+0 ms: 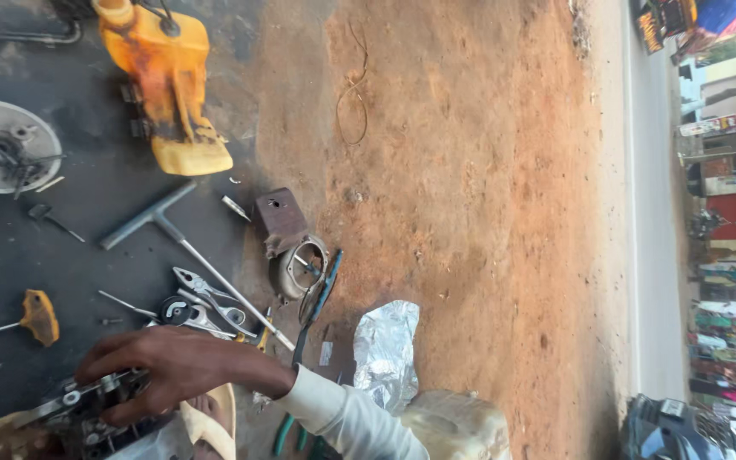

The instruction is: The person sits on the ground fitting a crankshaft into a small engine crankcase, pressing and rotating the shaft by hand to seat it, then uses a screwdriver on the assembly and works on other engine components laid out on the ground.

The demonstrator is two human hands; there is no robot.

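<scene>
One hand (168, 366), which side unclear, grips a greasy metal engine part (78, 409) w/ fingers curled; T-handle wrench (182, 243) nearby.

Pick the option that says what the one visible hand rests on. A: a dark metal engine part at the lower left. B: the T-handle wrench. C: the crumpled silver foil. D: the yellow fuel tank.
A: the hand lies with its fingers spread over the dark metal engine part at the lower left, apart from the T-handle wrench, yellow fuel tank and silver foil. Which hand it is cannot be told.
</scene>
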